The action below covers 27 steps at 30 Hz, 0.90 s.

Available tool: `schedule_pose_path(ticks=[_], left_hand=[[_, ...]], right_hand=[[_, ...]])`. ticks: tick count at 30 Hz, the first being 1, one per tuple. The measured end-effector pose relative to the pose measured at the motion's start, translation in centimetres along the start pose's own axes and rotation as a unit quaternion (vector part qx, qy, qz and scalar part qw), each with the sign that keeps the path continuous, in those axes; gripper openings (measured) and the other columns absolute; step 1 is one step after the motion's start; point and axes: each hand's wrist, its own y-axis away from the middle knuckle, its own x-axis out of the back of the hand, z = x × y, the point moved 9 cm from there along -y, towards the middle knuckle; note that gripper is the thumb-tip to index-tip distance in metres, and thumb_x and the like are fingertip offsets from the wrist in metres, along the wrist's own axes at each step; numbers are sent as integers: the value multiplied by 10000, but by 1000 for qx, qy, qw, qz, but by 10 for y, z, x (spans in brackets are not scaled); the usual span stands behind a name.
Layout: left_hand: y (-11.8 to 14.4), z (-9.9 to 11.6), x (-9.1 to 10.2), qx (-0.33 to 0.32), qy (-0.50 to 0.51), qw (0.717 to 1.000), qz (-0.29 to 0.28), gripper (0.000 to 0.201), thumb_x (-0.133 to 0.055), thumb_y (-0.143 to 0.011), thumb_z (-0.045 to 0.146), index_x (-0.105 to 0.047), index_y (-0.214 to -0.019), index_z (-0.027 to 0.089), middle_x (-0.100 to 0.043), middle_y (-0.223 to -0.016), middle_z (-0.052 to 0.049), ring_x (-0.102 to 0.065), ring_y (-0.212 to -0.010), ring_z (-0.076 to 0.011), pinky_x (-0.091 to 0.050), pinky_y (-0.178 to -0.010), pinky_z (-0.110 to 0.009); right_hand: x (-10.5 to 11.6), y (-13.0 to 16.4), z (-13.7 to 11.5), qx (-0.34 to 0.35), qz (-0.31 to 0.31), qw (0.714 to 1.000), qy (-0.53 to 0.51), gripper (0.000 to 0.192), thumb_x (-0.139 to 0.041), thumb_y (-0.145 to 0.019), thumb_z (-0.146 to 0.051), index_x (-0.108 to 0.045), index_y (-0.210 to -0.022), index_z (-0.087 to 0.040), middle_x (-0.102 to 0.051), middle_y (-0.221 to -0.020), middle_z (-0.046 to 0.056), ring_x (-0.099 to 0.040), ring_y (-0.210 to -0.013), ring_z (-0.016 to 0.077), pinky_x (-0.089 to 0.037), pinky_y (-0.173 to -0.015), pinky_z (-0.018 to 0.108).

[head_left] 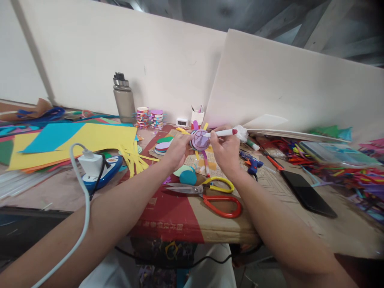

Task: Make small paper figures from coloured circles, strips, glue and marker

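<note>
Between the fingers of my left hand (pixel 178 151) is a round purple paper disc (pixel 199 141), with dark curved lines drawn on its face. Coloured paper strips stick out around the disc. My right hand (pixel 226 154) is closed on a white marker pen (pixel 222 133) with a red end, its tip at the disc's right side. Below the hands lie scissors (pixel 198 189) with one yellow and one red handle. A teal paper circle (pixel 188 177) rests just behind their blades. Left of the disc, a small pile of paper circles (pixel 163 147) sits near my left fingers.
Yellow and blue paper sheets (pixel 99 138) and a power strip (pixel 103 172) with a white plug occupy the left. A bottle (pixel 124 100) stands at the back. A glue gun (pixel 253 163) and black phone (pixel 309 194) lie right. A white cable crosses my left forearm.
</note>
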Motion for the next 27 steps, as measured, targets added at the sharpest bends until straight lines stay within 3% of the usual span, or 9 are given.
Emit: schedule_pose_path(ticks=[27], left_hand=[[-1,-1,1,-5,9,1000,12,173,-661,-661,290,-581,-731,153,-662,-748,-38,-643,-830,-207,-548,-760,-357]], right_hand=[[2,0,9,-24,11,1000,-12,123,-552,-854,-331,-508,-799,-230,-619,-680,-10,-637,-573,154,-518,-547,283]])
